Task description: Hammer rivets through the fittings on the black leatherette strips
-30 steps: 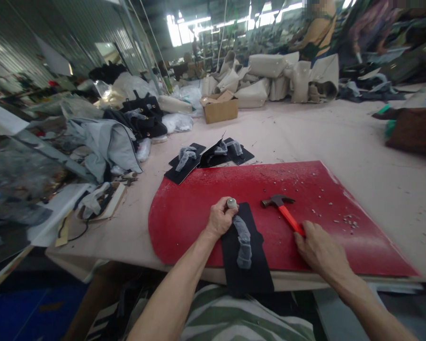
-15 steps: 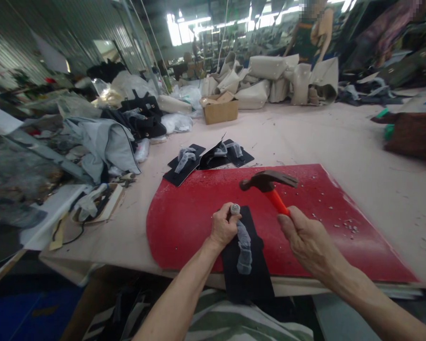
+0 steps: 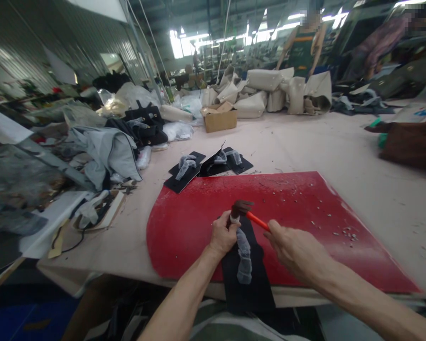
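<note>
My left hand (image 3: 223,236) is closed around a metal punch (image 3: 235,219), held upright over a black panel (image 3: 259,279). A handle wrapped in clear plastic (image 3: 244,265) runs along this panel. My right hand (image 3: 291,244) grips the orange handle of a claw hammer (image 3: 258,220). The hammer's dark head is at the punch's top and partly hides it; whether they touch is hard to tell. Beneath the panel lies a red board (image 3: 191,227), and the panel's near end hangs past the board's front edge.
Several black panels with wrapped handles (image 3: 184,173) lie behind the board. Small grey bits (image 3: 350,234) are scattered on its right side. Farther back are a cardboard box (image 3: 220,121) and beige bag pieces (image 3: 250,104). An open tray (image 3: 106,213) sits left. A person (image 3: 301,49) stands beyond the table.
My right hand has swung the hammer down and left, bringing its head to the punch's top. My left hand keeps its hold on the punch. The view has tilted slightly upward.
</note>
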The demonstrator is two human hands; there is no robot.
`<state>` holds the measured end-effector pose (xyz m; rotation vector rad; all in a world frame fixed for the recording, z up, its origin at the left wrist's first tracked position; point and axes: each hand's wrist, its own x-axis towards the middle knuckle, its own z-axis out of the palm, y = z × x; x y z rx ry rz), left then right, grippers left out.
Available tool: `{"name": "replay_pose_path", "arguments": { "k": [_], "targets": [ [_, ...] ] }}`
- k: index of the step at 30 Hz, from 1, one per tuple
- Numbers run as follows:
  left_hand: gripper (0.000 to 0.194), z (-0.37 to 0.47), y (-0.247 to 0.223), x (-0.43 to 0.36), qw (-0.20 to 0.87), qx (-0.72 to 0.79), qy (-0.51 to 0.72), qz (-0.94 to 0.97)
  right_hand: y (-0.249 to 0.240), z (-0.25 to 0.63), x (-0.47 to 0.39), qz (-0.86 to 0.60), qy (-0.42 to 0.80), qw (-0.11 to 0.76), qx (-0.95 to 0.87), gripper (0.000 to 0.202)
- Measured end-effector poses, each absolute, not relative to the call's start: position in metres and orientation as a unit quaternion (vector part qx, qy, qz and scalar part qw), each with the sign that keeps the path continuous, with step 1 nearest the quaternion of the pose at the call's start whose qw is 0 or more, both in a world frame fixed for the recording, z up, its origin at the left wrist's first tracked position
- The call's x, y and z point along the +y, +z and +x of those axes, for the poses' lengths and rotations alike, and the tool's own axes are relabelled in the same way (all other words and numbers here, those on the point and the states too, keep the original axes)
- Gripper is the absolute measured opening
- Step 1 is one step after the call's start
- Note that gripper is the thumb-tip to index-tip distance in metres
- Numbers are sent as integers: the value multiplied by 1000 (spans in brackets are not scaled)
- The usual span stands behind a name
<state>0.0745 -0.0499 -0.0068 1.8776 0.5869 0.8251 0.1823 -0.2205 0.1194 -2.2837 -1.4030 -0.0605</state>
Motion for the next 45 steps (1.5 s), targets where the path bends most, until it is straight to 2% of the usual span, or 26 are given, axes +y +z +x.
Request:
{"name": "replay_pose_path", "arguments": {
  "k": [4, 8, 10, 12, 14, 16, 18, 20, 22, 25, 27, 29, 32, 35, 37, 40, 45],
  "targets": [
    [17, 74, -6, -50, 479, 242, 333, 776, 112, 191, -223, -836, 21, 127, -533, 23],
    [20, 75, -11, -49, 484, 236, 343, 770, 118, 199, -217, -861, 13, 208, -464, 25],
    [20, 75, -14, -49, 495, 236, 346, 761, 103, 207, -216, -862, 50, 254, -436, 28],
    [21, 76, -15, -48, 498, 236, 348, 758, 79, 217, -219, -867, 104, 261, -412, 29],
    [23, 76, -14, -48, 497, 233, 350, 759, 56, 225, -225, -888, 137, 212, -384, 28],
    [26, 75, -11, -47, 504, 226, 354, 755, 43, 225, -230, -912, 90, 133, -377, 26],
    [26, 74, -8, -47, 517, 222, 354, 747, 42, 213, -231, -903, -19, 97, -419, 30],
    [23, 75, -7, -46, 536, 223, 349, 736, 49, 193, -226, -835, -86, 115, -531, 46],
    [19, 77, -8, -45, 565, 232, 341, 715, 55, 169, -217, -737, -54, 121, -663, 58],
    [23, 81, -7, -40, 638, 270, 348, 631, 56, 140, -200, -653, 8, 76, -753, 44],
    [29, 79, 5, -34, 673, 298, 398, 548, 57, 128, -191, -678, -10, 58, -733, 27],
    [33, 72, 30, -29, 662, 296, 475, 497, 65, 122, -183, -735, -34, 46, -676, 18],
    [33, 53, 77, -24, 586, 248, 564, 526, 84, 118, -177, -819, -41, 46, -570, 18],
    [31, 42, 102, -25, 543, 218, 566, 581, 92, 116, -175, -851, -8, 74, -520, 21],
    [29, 42, 95, -28, 562, 218, 526, 600, 84, 115, -176, -860, 26, 88, -502, 24],
    [28, 53, 61, -29, 617, 235, 446, 604, 61, 113, -180, -875, 85, 96, -467, 27],
    [44, 75, 12, -30, 701, 238, 369, 561, 38, 109, -186, -885, 160, 136, -415, 42]
  ]
}}
